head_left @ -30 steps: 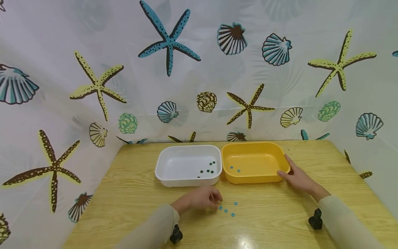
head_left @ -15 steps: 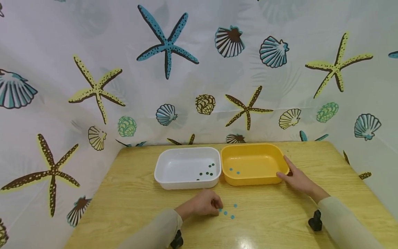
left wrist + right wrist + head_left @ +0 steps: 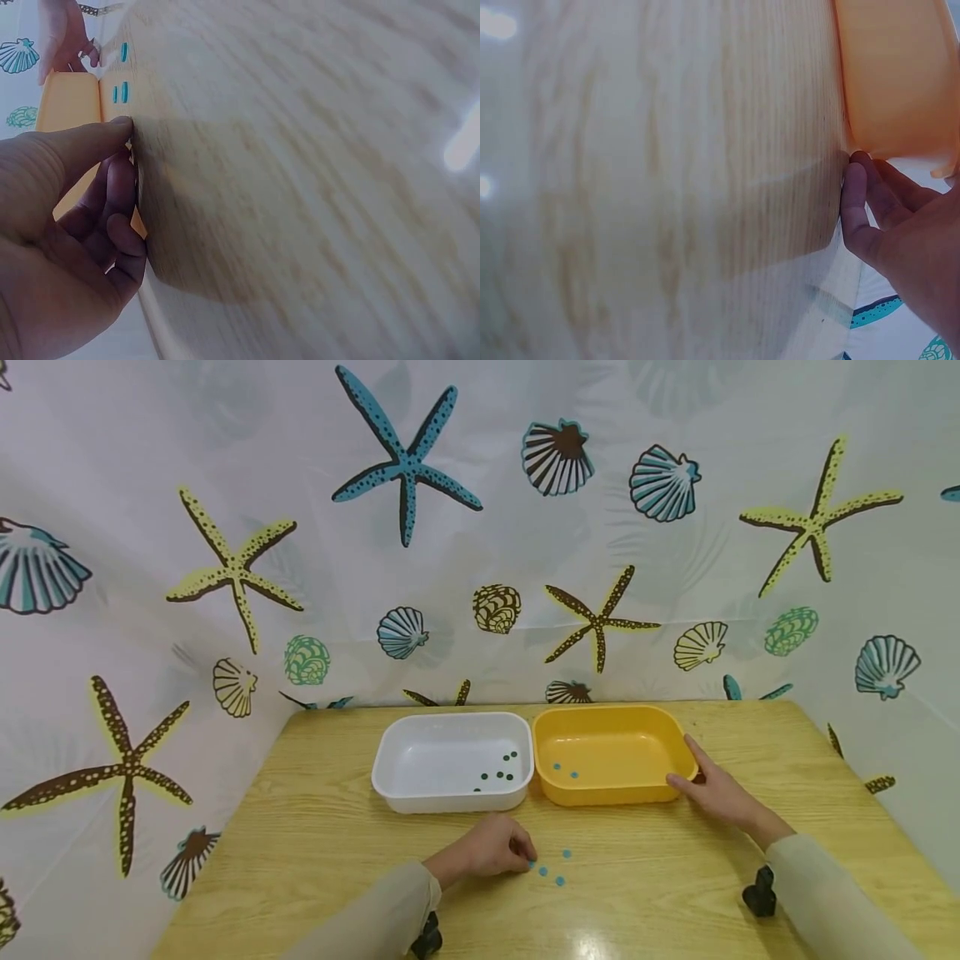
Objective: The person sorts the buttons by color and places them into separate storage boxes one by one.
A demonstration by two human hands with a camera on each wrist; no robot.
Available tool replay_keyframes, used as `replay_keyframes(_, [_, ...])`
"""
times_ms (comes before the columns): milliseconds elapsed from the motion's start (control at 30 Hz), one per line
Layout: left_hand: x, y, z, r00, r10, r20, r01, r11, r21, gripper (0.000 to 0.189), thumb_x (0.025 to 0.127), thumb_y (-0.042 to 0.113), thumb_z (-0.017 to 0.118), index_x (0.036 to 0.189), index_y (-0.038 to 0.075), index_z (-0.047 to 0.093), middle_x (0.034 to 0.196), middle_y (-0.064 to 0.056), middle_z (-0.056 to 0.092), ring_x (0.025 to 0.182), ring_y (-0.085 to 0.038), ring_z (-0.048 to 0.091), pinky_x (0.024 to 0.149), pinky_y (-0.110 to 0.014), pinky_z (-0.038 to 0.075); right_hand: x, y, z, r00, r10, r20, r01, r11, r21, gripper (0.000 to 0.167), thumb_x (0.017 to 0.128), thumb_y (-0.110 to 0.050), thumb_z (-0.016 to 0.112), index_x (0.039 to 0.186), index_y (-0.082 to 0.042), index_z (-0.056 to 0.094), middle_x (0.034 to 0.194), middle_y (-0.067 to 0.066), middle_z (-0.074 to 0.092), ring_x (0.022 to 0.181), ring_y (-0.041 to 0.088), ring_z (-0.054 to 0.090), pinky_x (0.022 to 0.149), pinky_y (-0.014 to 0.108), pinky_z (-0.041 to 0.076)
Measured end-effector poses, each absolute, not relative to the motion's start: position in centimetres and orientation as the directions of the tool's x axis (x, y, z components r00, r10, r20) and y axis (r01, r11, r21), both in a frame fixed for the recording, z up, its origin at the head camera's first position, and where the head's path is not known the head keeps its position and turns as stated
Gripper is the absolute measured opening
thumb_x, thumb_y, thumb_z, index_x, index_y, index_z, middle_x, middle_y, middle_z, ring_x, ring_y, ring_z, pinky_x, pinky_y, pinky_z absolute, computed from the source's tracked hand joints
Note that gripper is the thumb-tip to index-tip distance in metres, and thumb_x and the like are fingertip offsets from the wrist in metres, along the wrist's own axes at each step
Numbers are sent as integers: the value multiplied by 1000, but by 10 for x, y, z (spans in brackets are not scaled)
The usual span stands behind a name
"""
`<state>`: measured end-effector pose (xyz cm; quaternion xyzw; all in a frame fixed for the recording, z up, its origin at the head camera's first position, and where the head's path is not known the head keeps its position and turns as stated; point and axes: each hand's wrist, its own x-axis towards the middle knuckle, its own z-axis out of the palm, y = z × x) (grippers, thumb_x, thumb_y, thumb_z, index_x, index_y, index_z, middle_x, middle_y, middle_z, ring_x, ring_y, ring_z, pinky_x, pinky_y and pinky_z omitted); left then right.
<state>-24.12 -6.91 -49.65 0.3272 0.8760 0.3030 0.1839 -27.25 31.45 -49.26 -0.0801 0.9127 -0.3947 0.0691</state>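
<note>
My left hand (image 3: 491, 846) is low at the table, thumb and index fingertips pinching a small blue disc (image 3: 532, 864) that is mostly covered. In the left wrist view the thumb (image 3: 101, 140) meets the fingers at the tabletop and hides this disc. Three more blue discs lie close by: one just right (image 3: 543, 872), one nearer me (image 3: 560, 881), one farther back (image 3: 567, 854). My right hand (image 3: 723, 793) rests spread against the right end of the yellow tub (image 3: 600, 795), thumb near its front corner, fingers along its side.
A white tub (image 3: 435, 803) stands beside the yellow one, with several dark green discs (image 3: 500, 774) inside. Two blue discs (image 3: 574, 775) lie in the yellow tub. Behind the wooden table (image 3: 315, 827) hangs a shell-and-starfish curtain (image 3: 450, 560).
My left hand has shifted slightly right and its fingertips have closed on the leftmost blue disc. The right hand stays at the yellow tub.
</note>
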Motion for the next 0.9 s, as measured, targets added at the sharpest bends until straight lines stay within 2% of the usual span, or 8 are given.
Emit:
replay_keyframes(200, [-241,-69,-496,-725,675,-138,442,610,658,5,81,7,74,83,12,74,73,14,62,66,2,52,62,-17,45,-273,315,-494,-978,-199,-63,-92,679,-728,92,95,-47,51,150,-3,-7,151,31,8,133,48,23,105,58,20])
replay_keyframes(400, [-241,-69,-496,-732,667,-139,432,612,662,7,81,7,74,78,13,71,69,13,58,63,0,50,60,-17,44,-274,315,-494,-978,-200,-64,-88,670,-737,93,95,-48,52,150,-4,-8,152,30,6,134,48,20,105,58,20])
replay_keyframes(900, [-241,-72,-494,-720,676,-158,375,570,731,6,82,5,71,79,10,69,71,9,59,65,-3,50,60,-19,43,-275,316,-497,-978,-200,-60,-94,678,-729,91,95,-46,51,151,-4,-7,151,31,8,133,49,24,104,58,22])
